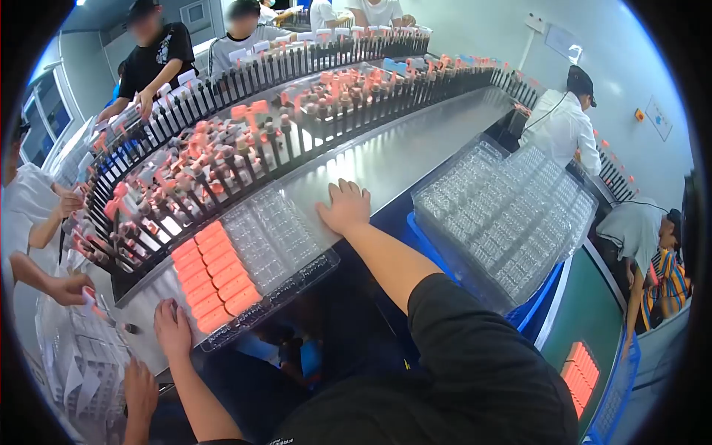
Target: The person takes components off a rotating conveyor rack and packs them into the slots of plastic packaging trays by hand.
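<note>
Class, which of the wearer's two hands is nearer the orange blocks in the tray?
The left hand, close beside the orange blocks; the right hand lies past the clear tray's unfilled part.

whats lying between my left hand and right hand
Between left hand and right hand: a clear tray partly filled with orange blocks, in the head view.

- One near clear tray (276, 236)
- Two columns of orange pieces (236, 279) in it, roughly seven apiece, though the blurred edges make that count uncertain
- One stack of clear trays (504, 211)
- Two blue crates (617, 391)
- One green surface (586, 304)
- One orange batch (581, 374)
- At least seven co-workers (560, 122)
</note>
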`<control>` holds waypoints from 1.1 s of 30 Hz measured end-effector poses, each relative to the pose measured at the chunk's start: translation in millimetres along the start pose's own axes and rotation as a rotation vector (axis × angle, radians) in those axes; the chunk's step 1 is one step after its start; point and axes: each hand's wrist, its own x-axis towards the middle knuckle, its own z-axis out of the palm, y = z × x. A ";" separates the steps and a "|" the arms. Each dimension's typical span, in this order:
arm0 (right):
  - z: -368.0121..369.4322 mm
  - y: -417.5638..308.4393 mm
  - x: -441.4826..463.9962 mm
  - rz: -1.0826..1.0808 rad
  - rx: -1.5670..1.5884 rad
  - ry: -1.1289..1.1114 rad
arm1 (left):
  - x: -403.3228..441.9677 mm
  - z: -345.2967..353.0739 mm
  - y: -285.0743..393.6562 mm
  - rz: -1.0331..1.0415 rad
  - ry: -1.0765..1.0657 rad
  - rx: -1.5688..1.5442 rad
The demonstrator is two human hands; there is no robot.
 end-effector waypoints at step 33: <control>11.2 2.9 2.6 -0.033 -0.045 0.055 | -139.0 31.0 7.1 -0.456 -0.026 -0.095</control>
